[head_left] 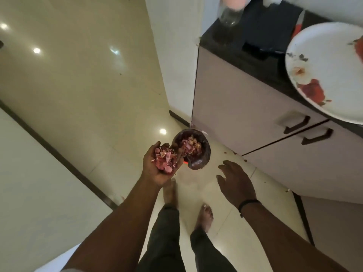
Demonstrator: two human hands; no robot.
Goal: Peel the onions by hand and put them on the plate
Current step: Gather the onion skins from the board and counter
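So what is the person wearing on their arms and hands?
Both forearms are bare, with no sleeves in view. The left hand wears nothing. Just behind the right hand, the wrist carries a thin black band. No gloves or rings show.

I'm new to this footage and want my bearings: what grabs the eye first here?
The left hand, held palm up at centre, cups a heap of pink onion peels beside a dark-lined bin on the floor that already holds peels. The right hand hovers open. A flowered white plate sits on the dark counter at upper right.
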